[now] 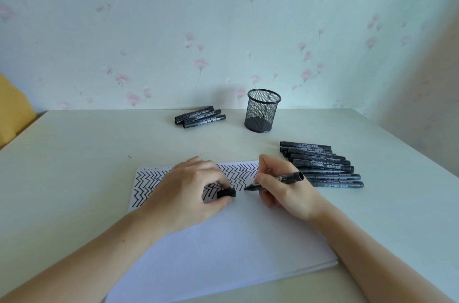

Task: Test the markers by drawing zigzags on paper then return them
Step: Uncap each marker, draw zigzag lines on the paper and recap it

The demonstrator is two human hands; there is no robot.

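Note:
A white sheet of paper (223, 240) lies on the table, its far part covered with black zigzags (146, 183). My right hand (280, 188) grips an uncapped black marker (275, 180) with its tip touching the paper just right of the zigzags. My left hand (191, 188) rests on the paper and pinches the marker's black cap (226, 193). Several capped markers (323, 165) lie in a row to the right of the paper. Three more markers (200, 116) lie at the back of the table.
An empty black mesh pen cup (262, 111) stands at the back, right of the three markers. The pale table (74, 166) ends at a flowered wall behind. Small ink dots mark the table above the paper's far edge.

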